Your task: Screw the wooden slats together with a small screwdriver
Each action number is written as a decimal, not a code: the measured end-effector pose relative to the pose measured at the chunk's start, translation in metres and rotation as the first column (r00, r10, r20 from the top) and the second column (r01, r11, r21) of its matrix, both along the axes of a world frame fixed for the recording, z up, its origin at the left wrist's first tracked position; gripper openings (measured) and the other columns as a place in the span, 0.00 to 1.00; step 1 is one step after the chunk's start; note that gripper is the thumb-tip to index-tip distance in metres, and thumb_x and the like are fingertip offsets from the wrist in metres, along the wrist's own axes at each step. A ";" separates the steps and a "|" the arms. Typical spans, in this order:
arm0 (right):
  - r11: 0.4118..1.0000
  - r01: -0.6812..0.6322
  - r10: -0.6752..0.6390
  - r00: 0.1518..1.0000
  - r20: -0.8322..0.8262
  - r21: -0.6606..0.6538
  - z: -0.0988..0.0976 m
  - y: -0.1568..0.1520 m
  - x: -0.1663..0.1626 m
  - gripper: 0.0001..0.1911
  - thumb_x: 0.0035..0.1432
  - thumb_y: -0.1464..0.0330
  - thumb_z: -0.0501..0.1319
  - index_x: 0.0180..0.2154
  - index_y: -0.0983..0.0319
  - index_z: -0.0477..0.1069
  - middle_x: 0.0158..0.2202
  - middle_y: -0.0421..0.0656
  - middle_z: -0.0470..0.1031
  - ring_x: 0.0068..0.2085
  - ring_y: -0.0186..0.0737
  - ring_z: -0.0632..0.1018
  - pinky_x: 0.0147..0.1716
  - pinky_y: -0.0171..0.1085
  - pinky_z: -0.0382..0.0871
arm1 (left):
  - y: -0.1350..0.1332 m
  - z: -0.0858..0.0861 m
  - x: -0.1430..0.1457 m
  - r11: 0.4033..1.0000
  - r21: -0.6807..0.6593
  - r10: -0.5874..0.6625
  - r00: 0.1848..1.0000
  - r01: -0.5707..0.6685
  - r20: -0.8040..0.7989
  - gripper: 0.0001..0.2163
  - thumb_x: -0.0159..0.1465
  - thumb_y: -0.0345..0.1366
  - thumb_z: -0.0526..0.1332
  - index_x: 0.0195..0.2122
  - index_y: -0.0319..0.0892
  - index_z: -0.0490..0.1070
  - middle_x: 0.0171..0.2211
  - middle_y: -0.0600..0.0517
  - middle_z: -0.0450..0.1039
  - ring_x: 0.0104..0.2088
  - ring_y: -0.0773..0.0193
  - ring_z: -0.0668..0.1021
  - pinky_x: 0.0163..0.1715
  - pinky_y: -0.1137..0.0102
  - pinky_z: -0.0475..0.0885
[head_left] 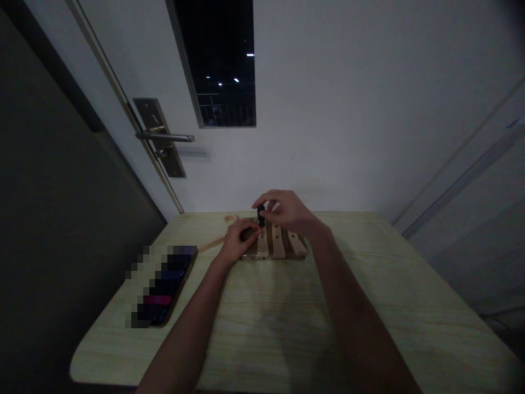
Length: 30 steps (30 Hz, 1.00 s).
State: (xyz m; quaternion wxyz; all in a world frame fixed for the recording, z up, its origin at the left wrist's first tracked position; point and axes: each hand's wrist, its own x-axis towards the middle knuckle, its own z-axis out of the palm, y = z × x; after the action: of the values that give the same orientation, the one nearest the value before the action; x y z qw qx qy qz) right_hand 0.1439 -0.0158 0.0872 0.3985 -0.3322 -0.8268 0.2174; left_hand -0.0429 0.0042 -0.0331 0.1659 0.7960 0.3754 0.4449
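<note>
A small wooden slatted piece (279, 245) with light strips and drilled holes lies at the far middle of the pale table (369, 306). My right hand (287, 210) is above it, fingers pinched round the black handle of a screwdriver (261, 214) that stands upright on one strip. My left hand (238, 241) rests on the left end of the wooden piece, fingers curled over it and pressing it down. The screwdriver's tip is hidden between my two hands.
A phone (166, 287) lies flat near the table's left edge. A thin wooden strip (213, 242) lies behind my left hand. A door with a metal lever handle (164, 137) and a dark window (223, 60) stand behind the table.
</note>
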 end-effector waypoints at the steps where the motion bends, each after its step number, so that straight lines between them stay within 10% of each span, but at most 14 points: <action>1: 1.000 0.012 -0.012 1.000 0.005 0.005 0.000 0.000 0.000 0.10 0.49 0.75 0.60 0.36 0.64 0.75 0.35 0.42 0.76 0.29 0.30 0.71 0.30 0.31 0.65 | 0.000 0.001 0.000 1.000 0.001 -0.001 1.000 0.001 -0.004 0.07 0.60 0.38 0.60 0.37 0.42 0.73 0.39 0.48 0.76 0.42 0.57 0.75 0.45 0.62 0.67; 30: 0.999 0.021 -0.020 0.999 0.051 -0.032 0.001 -0.001 0.000 0.12 0.49 0.74 0.60 0.39 0.65 0.75 0.33 0.42 0.76 0.29 0.30 0.71 0.30 0.32 0.64 | 0.000 0.002 0.001 1.000 -0.009 0.004 1.000 -0.004 -0.004 0.07 0.59 0.37 0.61 0.37 0.42 0.73 0.38 0.48 0.76 0.41 0.57 0.75 0.44 0.61 0.68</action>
State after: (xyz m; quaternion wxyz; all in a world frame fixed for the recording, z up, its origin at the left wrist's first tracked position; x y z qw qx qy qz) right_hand 0.1436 -0.0167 0.0885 0.3743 -0.3525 -0.8295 0.2182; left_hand -0.0415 0.0040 -0.0312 0.1678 0.7953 0.3796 0.4419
